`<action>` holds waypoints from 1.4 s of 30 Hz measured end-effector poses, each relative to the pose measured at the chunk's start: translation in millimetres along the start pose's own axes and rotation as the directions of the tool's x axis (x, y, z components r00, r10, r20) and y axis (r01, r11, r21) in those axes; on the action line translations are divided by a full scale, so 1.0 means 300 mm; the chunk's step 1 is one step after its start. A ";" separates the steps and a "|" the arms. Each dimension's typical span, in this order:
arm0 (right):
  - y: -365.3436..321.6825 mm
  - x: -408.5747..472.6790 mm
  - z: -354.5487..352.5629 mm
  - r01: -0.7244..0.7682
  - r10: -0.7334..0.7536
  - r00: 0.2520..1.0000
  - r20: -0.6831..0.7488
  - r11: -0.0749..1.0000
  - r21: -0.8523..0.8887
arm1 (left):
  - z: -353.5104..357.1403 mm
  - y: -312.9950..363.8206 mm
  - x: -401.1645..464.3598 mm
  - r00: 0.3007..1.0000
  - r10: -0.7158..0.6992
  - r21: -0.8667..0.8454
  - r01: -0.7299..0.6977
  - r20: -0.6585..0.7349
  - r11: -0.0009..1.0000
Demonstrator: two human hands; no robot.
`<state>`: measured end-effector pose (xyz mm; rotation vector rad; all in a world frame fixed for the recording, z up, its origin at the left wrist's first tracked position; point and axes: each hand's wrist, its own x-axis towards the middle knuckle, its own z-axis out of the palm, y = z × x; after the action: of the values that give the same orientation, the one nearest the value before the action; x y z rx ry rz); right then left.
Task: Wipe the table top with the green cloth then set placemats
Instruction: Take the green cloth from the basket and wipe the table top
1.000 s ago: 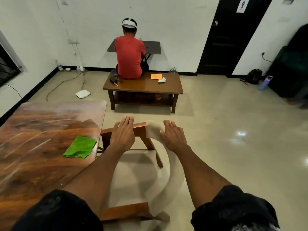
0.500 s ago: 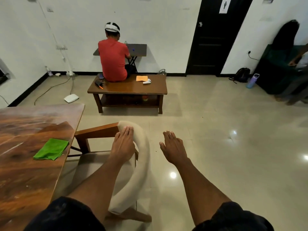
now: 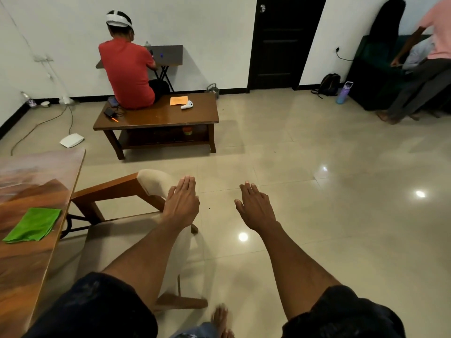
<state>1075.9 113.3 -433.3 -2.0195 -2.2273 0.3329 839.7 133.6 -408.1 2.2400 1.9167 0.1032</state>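
A folded green cloth (image 3: 33,224) lies on the glossy wooden table (image 3: 22,264) at the far left, near its right edge. My left hand (image 3: 181,206) hovers flat with fingers extended over the cream padded back of a wooden chair (image 3: 114,191) beside the table; contact with the chair is unclear. My right hand (image 3: 255,207) is held out flat over bare floor, holding nothing. No placemats are visible on the table.
A low coffee table (image 3: 195,118) stands ahead, with a person in a red shirt (image 3: 127,71) seated on it, plus an orange paper and a white controller. Another person (image 3: 424,62) stands at the far right by a dark sofa. Open tiled floor lies to the right.
The view has swung right, so the table and cloth sit further left. My right hand came off the chair back and is over the floor. The chair shifted toward the table.
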 end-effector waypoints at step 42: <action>0.465 1.247 -0.084 0.206 -0.190 0.955 0.229 0.978 -0.046 | 0.105 0.001 1.162 0.964 -0.257 -0.064 0.253 -0.065 0.965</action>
<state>1177.5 498.9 -464.9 -1.8485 -2.5855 0.4903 901.8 473.7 -463.8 1.9596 2.1933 0.2003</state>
